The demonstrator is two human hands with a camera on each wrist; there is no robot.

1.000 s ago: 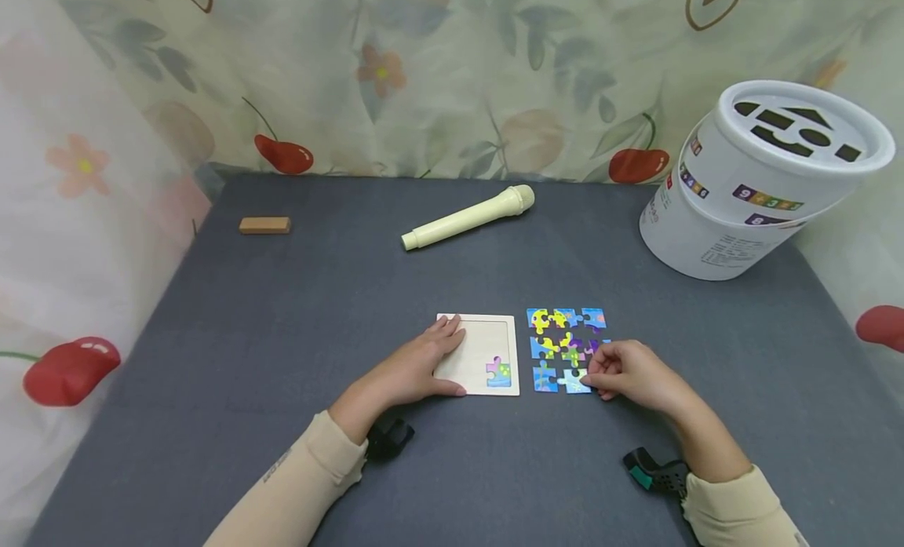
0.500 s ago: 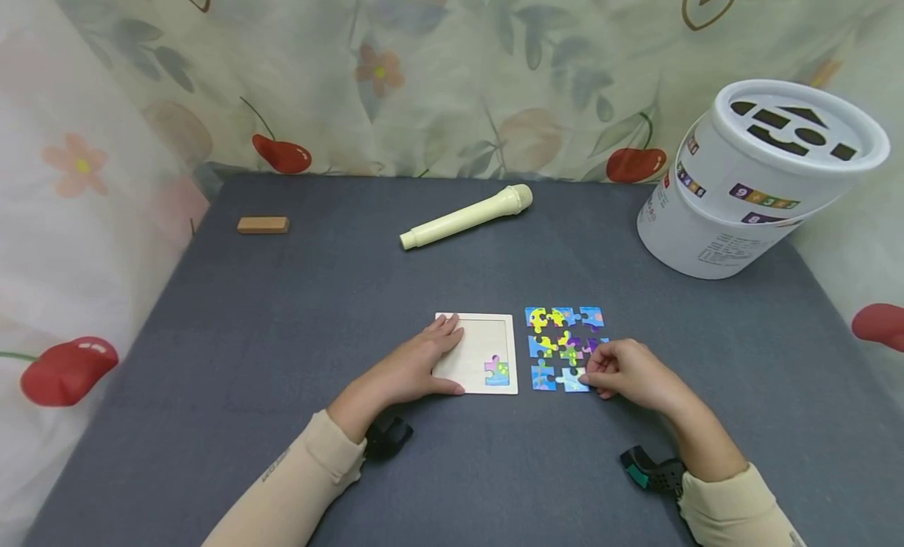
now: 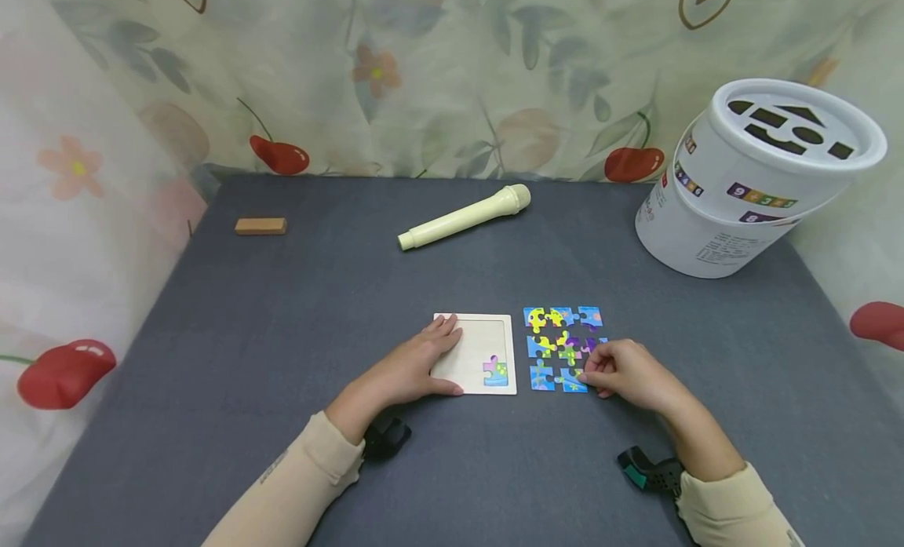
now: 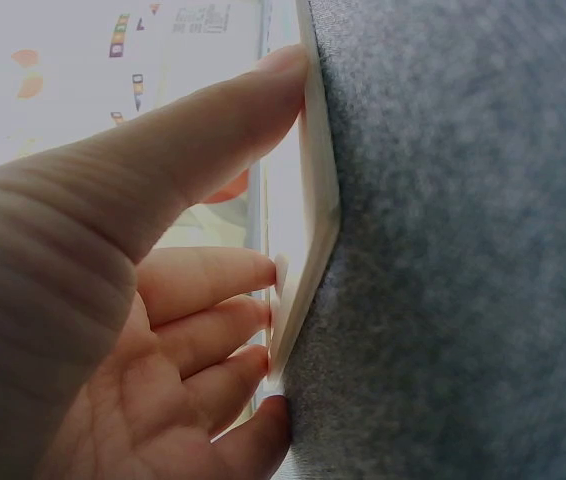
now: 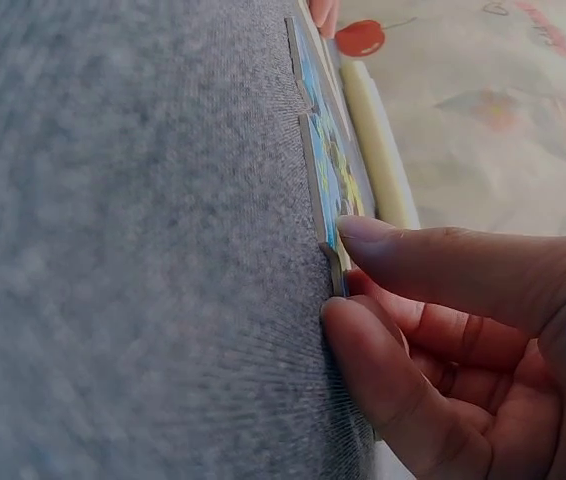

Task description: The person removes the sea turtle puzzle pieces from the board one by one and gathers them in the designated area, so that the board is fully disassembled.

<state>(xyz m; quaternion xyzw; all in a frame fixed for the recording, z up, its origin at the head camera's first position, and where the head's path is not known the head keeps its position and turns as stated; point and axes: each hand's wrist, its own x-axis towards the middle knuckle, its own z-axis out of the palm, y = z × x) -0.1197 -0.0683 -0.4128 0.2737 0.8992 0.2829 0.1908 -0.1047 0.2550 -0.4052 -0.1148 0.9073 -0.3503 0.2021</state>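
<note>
Spread over the left side of a pale wooden puzzle board (image 3: 475,339), my left hand (image 3: 417,366) rests with its fingers on the far part and its thumb at the near edge. One pink, green and blue jigsaw piece (image 3: 496,372) lies in the board's lower right corner. To the right, several jigsaw pieces (image 3: 541,347) lie in loose rows. My right hand (image 3: 632,374) pinches the right end of a blue jigsaw piece (image 3: 572,381) in the nearest row between thumb and index finger. The right wrist view shows the thumb (image 5: 368,232) on its top and the index finger (image 5: 348,325) at its edge.
A cream toy microphone (image 3: 464,217) lies behind the board. Farther left is a small wooden block (image 3: 260,226). At the back right stands a tall white bucket (image 3: 734,217) with shaped holes in its lid. Patterned cloth (image 3: 438,76) hangs along the table's back edge.
The piece pinched by my right hand looked pale with glare earlier and now shows its blue picture. Both hands keep their places; the whole head view has drifted slightly.
</note>
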